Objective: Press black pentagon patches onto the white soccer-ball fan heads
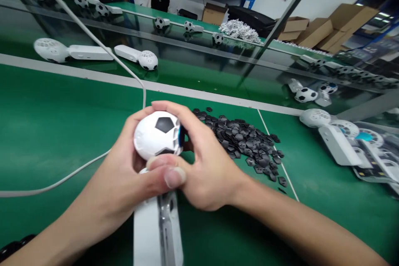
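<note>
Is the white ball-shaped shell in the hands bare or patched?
Patched: a black pentagon patch sits on the white ball-shaped shell between the left hand and right hand; its far side is hidden.

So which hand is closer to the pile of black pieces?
Right hand: just beside the pile of black pieces. The left hand is farther off, beyond the white soccer-patterned ball.

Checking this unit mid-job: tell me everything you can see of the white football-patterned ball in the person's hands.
The white football-patterned ball looks like smooth plastic, with seam lines, a black pentagon patch on top and a second partly showing lower down. Blue shows at its right edge. The left hand cups its left side; the right hand wraps over its top and right. Its underside is hidden.
</note>
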`<control>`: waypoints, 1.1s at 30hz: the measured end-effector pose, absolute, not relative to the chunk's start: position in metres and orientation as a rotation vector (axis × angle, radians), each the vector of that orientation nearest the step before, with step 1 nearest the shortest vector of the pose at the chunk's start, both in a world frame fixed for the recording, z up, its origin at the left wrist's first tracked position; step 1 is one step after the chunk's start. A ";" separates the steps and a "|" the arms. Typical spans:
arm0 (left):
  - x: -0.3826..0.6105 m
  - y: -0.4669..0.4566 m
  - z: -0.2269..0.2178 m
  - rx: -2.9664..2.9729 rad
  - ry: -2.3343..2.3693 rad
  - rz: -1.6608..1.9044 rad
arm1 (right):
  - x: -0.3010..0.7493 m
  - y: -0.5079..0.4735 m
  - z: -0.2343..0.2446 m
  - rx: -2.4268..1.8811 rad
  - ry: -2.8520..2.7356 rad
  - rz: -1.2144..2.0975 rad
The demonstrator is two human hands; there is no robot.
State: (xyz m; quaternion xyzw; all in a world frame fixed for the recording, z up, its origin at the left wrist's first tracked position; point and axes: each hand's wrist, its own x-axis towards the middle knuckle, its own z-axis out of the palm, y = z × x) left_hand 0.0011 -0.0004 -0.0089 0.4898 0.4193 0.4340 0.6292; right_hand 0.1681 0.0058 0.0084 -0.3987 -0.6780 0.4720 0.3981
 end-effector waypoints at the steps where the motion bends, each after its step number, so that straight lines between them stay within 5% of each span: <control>1: 0.001 -0.002 -0.009 1.130 1.012 0.998 | 0.167 0.004 0.007 -0.993 -1.746 1.141; 8: 0.005 -0.006 -0.003 1.099 1.253 1.034 | 0.163 -0.002 0.006 -0.925 -1.910 0.903; 14: 0.010 0.005 0.001 1.016 1.118 0.966 | 0.205 0.029 0.026 -0.882 -2.146 1.097; 19: 0.006 0.007 -0.003 0.892 1.041 0.782 | 0.247 0.053 0.014 -1.534 -2.363 0.746; 25: -0.003 0.016 -0.007 0.678 1.034 0.736 | 0.242 0.051 0.002 -1.585 -2.442 0.725; 33: 0.011 0.012 -0.005 0.664 1.019 0.835 | 0.193 0.022 0.020 -1.044 -1.626 0.781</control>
